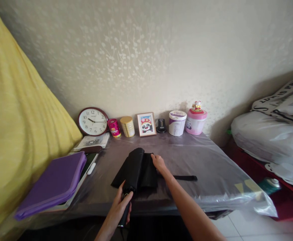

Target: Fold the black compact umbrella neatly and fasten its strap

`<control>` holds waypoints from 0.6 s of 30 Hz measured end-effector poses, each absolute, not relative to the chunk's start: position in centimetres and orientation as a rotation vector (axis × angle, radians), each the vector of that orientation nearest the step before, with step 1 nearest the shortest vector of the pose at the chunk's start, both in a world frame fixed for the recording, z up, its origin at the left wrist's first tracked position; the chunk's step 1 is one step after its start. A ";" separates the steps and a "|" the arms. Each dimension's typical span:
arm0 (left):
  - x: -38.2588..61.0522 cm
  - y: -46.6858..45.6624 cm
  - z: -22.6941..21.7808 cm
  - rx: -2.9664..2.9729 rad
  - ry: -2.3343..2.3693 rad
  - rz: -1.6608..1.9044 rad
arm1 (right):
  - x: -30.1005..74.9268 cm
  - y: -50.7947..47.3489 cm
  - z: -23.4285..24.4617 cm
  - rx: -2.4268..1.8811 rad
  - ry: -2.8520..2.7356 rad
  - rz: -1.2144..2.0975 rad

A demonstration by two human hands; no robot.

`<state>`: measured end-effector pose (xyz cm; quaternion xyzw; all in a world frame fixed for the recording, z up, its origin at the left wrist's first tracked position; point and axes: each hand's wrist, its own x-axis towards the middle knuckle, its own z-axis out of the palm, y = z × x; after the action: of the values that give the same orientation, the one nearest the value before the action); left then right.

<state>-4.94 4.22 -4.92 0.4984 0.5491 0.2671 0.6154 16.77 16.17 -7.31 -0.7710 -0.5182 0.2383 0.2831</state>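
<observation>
A black folding umbrella (133,167) lies over the near middle of the table, collapsed, its fabric panels loose and spread to both sides. My left hand (121,202) is wrapped round its black handle at the table's front edge. With the fingers of my right hand (159,162) I pinch the edge of a fabric panel on the right side; the fingertips are partly hidden. A black strap (185,178) extends along the table to the right of my right wrist.
Along the wall stand a clock (93,121), two small cans, a picture frame (147,124), a black device (161,125) and two tubs. A purple folder (53,180) lies left beside a yellow curtain (18,117). White bags (269,134) are piled right.
</observation>
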 end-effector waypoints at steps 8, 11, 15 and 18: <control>-5.0 4.3 -4.8 1.110 1.245 0.645 | 16.5 14.4 -6.9 -2.237 -1.498 0.378; -5.0 4.3 -4.8 1.116 1.248 0.650 | 16.5 14.1 -7.0 -2.237 -1.526 0.343; -4.9 4.2 -4.9 1.122 1.254 0.661 | 16.6 14.0 -7.1 -2.214 -1.538 0.338; -4.8 4.0 -5.2 1.135 1.282 0.670 | 16.8 13.8 -7.1 -2.188 -1.512 0.339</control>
<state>-4.80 4.03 -5.20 0.4909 0.5544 0.2898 0.6064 16.75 13.79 -7.14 -0.7945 -0.5491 0.1232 0.2283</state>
